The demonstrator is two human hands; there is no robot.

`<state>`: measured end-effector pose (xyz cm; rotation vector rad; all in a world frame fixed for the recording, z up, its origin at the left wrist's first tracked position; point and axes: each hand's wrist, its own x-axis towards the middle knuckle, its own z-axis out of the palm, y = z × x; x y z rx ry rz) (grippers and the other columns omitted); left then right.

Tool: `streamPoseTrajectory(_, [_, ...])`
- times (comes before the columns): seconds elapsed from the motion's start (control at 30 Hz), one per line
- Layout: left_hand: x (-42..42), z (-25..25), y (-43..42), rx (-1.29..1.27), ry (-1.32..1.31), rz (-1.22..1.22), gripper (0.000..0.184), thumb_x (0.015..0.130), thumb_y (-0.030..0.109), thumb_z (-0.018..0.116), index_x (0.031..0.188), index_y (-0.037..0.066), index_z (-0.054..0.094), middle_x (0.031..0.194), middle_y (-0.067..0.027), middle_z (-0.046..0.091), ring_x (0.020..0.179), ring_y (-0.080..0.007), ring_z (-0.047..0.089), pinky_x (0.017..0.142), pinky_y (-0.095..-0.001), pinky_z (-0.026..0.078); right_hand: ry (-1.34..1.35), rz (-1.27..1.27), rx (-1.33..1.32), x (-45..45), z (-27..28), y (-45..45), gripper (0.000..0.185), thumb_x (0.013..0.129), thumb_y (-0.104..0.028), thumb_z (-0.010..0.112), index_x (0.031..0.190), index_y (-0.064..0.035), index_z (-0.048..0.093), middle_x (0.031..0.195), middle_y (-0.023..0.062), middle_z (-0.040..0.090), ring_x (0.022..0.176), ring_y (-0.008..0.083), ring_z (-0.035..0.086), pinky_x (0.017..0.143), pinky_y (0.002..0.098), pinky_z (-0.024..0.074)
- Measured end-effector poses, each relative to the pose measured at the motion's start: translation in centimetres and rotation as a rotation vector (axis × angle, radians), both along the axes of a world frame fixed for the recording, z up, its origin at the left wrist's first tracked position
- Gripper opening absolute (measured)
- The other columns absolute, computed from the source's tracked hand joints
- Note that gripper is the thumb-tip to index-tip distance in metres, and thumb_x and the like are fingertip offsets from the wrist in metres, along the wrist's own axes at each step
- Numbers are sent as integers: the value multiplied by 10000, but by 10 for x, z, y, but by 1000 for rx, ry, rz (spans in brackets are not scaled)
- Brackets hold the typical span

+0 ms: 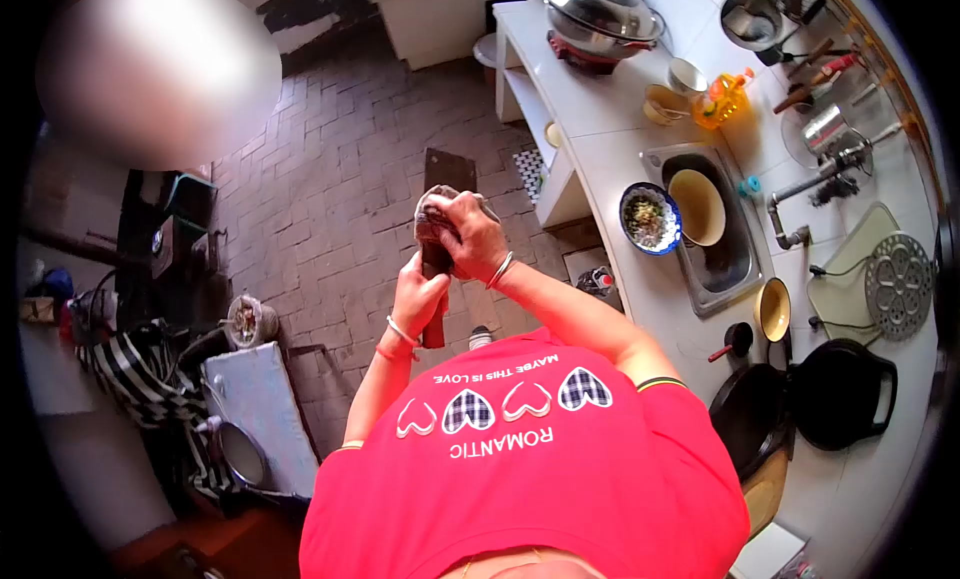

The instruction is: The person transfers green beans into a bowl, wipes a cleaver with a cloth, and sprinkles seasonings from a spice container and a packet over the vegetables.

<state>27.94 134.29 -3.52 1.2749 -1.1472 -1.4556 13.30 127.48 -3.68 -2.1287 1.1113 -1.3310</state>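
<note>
In front of my chest I hold a dark, flat, broad-bladed tool that looks like a cleaver [450, 169]. Its far end points away from me and its narrow end comes out below my fingers. My left hand [418, 297] is closed around the lower part. Above it, my right hand [474, 237] presses a greyish-brown cloth [437, 205] around the blade, fingers bent over it. The cloth and both hands hide the middle of the tool.
A white counter [600, 109] on the right holds a lidded pot [600, 14], an oil bottle [722, 101], a bowl of chopped food [650, 219], a sink [715, 279] and black pans [840, 394]. A small table [265, 409] stands at left, beside a bucket [250, 322].
</note>
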Motion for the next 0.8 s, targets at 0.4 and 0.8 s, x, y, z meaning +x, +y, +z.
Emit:
streamPoseTrajectory(0.4, [55, -18, 26, -45, 52, -44, 340, 794, 16, 569, 1126, -5, 500, 661, -17, 546, 444, -81, 459, 381, -222, 366, -718, -59, 936, -88, 1, -17, 240, 828, 54, 400, 988, -1, 571, 871, 96, 653, 745, 154, 629, 656, 299, 521])
streamPoseTrajectory(0.8, [-18, -19, -22, 108, -41, -126, 111, 746, 11, 528, 842, 55, 492, 522, -20, 461, 337, -124, 405, 320, -249, 351, -180, -666, 585, -343, 44, 155, 200, 776, -35, 557, 958, -45, 638, 854, 93, 670, 777, 161, 646, 690, 302, 520])
